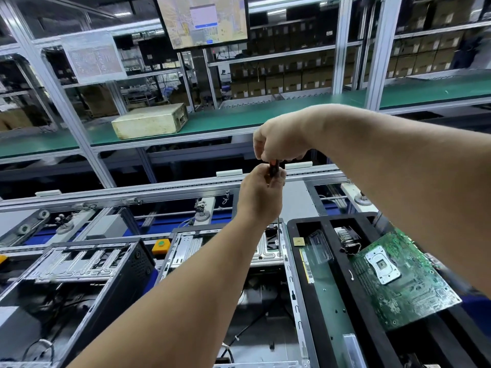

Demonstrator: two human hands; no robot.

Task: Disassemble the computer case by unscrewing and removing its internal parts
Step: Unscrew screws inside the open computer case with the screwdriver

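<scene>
Far left: second computer case (79, 266), side panel off, parked on the conveyor line (170, 189), apparently awaiting its turn.

Upper left: beige box (150, 120) set aside on the green shelf (239, 115), clear of the work.

Centre: open computer case (228, 251) lying on its side beneath both forearms, interior turned upward for access from above; bare metal tray and loose cables visible inside.

Centre, above the case: left hand (259, 193) with fingers curled round the lower part of the screwdriver (273, 168) handle, probably steadying the tool and keeping it vertical. Thin shaft running down from this hand into the far right corner of the case; tip hidden, screw not discernible.

Just above: right hand (281, 143) clenched over the top of the same handle, placed to bear down and turn.

Right: black tray (316, 288) just beside the case, serving as a holding place for removed parts. Green motherboard (398, 282) resting tilted across its compartments, socket side up.

Judged step: loosening a fastener at the case's far edge; several parts already out.
</scene>
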